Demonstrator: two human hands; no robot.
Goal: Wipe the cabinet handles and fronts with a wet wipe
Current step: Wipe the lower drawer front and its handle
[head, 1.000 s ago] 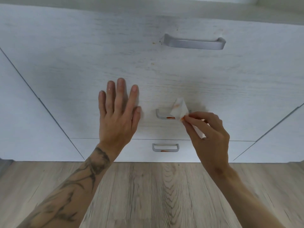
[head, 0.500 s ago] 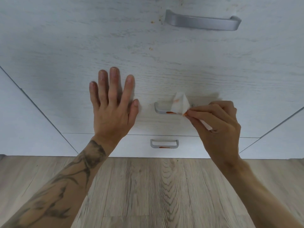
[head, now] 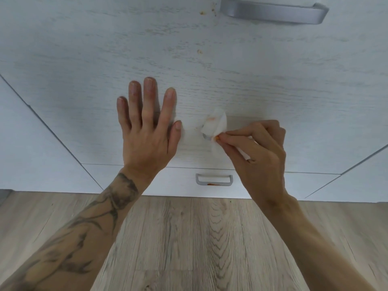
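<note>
Head view: the right hand (head: 258,152) pinches a crumpled, orange-smeared white wet wipe (head: 215,124) over the middle grey metal handle (head: 206,137), hiding all but its left corner. Left of that handle, the left hand (head: 147,133) lies flat, fingers straight, on the pale wood-grain drawer front (head: 84,59).

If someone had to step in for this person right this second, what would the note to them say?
Left hand: open, flat on the cabinet front.
Right hand: pinches the wipe against the middle handle, which wipe and hand mostly hide.
Done: the wipe carries orange marks, so some dirt has come off.
Left: the orange smear on the bottom handle, the brown specks on the front near the top handle, then the rest of the fronts.
</note>
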